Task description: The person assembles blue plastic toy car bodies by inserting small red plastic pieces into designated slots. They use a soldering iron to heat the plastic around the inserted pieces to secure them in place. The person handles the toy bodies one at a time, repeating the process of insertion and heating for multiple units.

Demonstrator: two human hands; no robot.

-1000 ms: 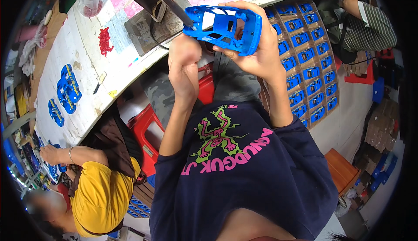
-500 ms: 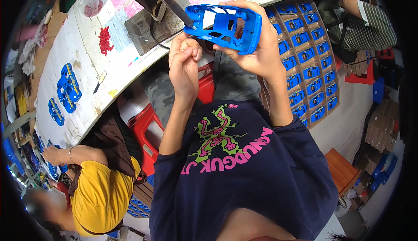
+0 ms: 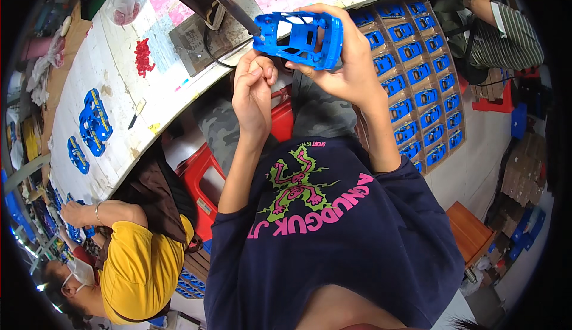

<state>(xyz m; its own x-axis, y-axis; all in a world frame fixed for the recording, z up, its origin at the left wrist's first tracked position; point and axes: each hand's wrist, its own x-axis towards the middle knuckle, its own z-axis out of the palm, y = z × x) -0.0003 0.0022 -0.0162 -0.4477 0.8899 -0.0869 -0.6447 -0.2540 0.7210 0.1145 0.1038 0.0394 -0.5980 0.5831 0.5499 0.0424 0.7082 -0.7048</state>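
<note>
My right hand (image 3: 353,68) grips a blue toy car body shell (image 3: 332,43) by its right end, its hollow inside facing up. At the shell's left end, the tip of a dark slanted rod-like tool (image 3: 244,19) reaches into it. Just below that end is my left hand (image 3: 252,92), its fingers curled in toward the thumb. Its uppermost fingers are close against the shell's lower edge. Whether they pinch a small part there I cannot make out.
On the white table (image 3: 77,62) lie a pile of small red parts (image 3: 143,58), several blue car parts (image 3: 95,121) and a knife-like tool (image 3: 136,113). At right stands a divided cardboard tray (image 3: 424,86) of blue car shells. A person in yellow (image 3: 137,264) works at left.
The shell in my right hand has tilted and shifted slightly left, its inside showing at a different angle. My left hand stays almost in place, fingers still curled.
</note>
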